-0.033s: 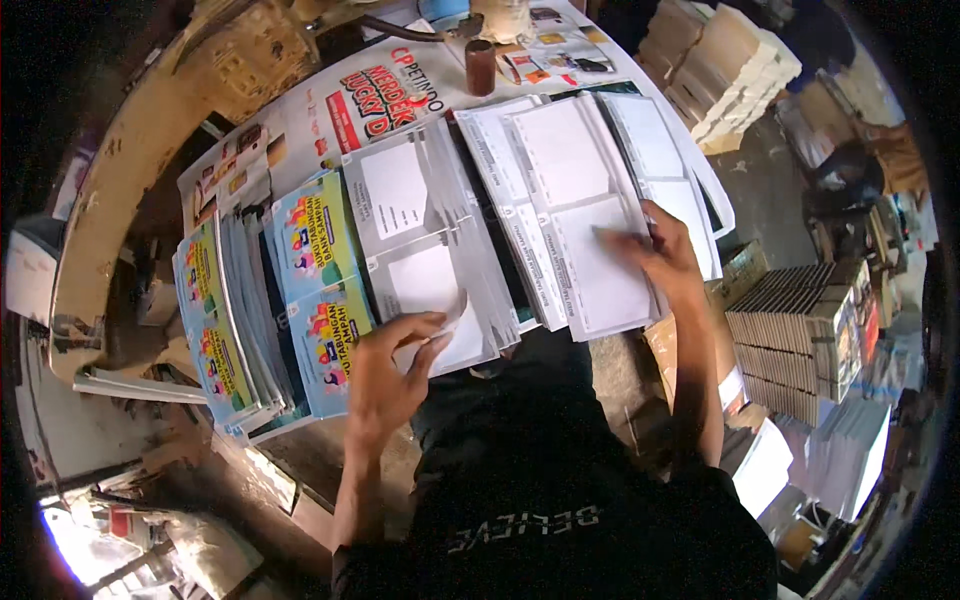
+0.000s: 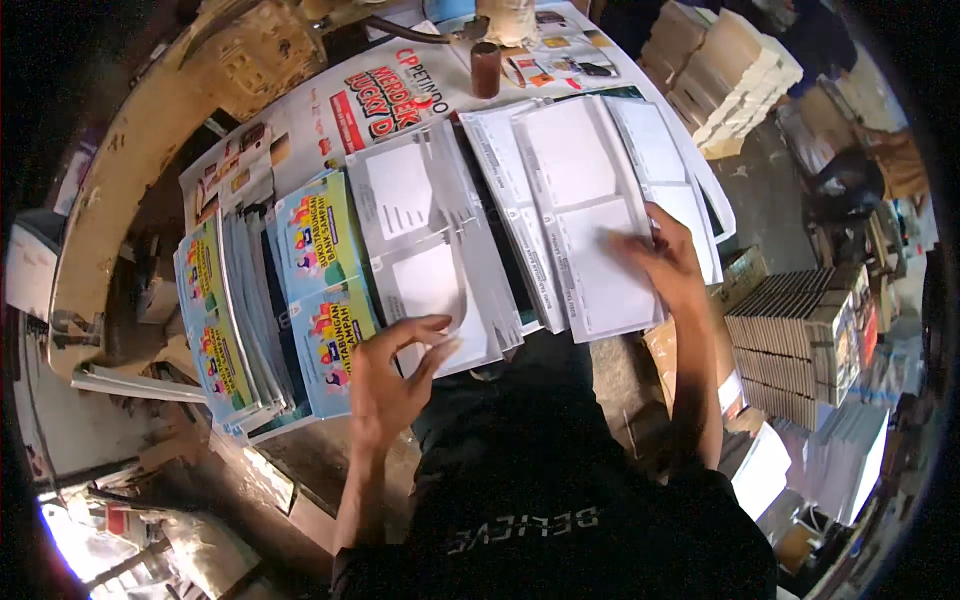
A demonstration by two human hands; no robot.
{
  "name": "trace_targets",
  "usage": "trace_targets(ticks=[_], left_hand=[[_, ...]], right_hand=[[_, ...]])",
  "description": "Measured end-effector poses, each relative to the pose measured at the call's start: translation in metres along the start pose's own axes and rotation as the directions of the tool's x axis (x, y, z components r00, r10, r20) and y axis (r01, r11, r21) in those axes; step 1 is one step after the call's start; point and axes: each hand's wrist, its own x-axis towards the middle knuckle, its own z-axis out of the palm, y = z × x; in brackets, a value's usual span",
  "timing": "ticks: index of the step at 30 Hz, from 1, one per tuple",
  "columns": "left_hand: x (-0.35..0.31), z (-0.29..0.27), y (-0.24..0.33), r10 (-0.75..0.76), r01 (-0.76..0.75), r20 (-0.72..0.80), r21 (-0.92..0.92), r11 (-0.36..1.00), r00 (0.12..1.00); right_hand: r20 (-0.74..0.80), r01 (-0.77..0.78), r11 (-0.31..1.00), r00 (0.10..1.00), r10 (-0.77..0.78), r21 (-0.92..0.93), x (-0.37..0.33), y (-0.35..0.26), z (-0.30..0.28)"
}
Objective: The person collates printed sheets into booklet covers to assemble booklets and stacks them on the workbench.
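My left hand [image 2: 385,385] rests over the near edge of a stack of grey-and-white printed sheets [image 2: 405,190], its thumb and forefinger apart. Beside those fingers a page edge curls up slightly. At the right side of another stack, my right hand [image 2: 670,260] grips white printed sheets [image 2: 575,155], thumb on top and the other fingers partly hidden at the edge. The upper sheets of that stack lie fanned to the right of those below. Left of my left hand lie colourful blue, yellow and green printed covers [image 2: 320,235], with more covers [image 2: 208,340] farther left.
The stacks lie on a table covered with a printed poster [image 2: 310,110]. A dark brown cylinder [image 2: 486,70] stands at the back. Another pile of white sheets [image 2: 650,140] lies at the right. Bundled booklets [image 2: 785,335] and pale paper blocks [image 2: 720,75] are stacked off to the right.
The upper sheets under my right hand have shifted slightly right. My left hand's thumb has moved slightly right over the sheets.
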Motion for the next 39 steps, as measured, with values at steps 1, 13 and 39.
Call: trace_targets(ticks=[1, 13, 39], left_hand=[[-0.005, 0.002, -0.003, 0.032, -0.034, -0.017, -0.139, 0.99, 0.999], [-0.01, 0.001, 0.006, 0.196, -0.166, -0.014, -0.59, 0.79, 0.98], [-0.096, -0.074, -0.067, -0.269, 0.023, -0.403, -0.52, 0.854, 0.875]], right_hand=[[0.008, 0.008, 1.0, 1.0, -0.008, -0.006, 0.002, -0.003, 0.005], [0.224, 0.157, 0.988, 0.963, -0.15, -0.015, 0.004, 0.0, 0.125], [0.271, 0.063, 0.996, 0.962, -0.044, -0.059, 0.007, -0.028, 0.144]])
